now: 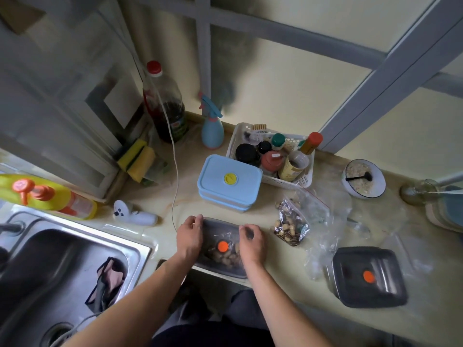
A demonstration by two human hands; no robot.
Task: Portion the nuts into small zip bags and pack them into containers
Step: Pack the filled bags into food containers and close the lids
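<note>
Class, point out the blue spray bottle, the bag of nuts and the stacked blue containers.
blue spray bottle [212,132], head view, its body.
bag of nuts [290,225], head view, its filled middle.
stacked blue containers [229,180], head view, the top lid.
</note>
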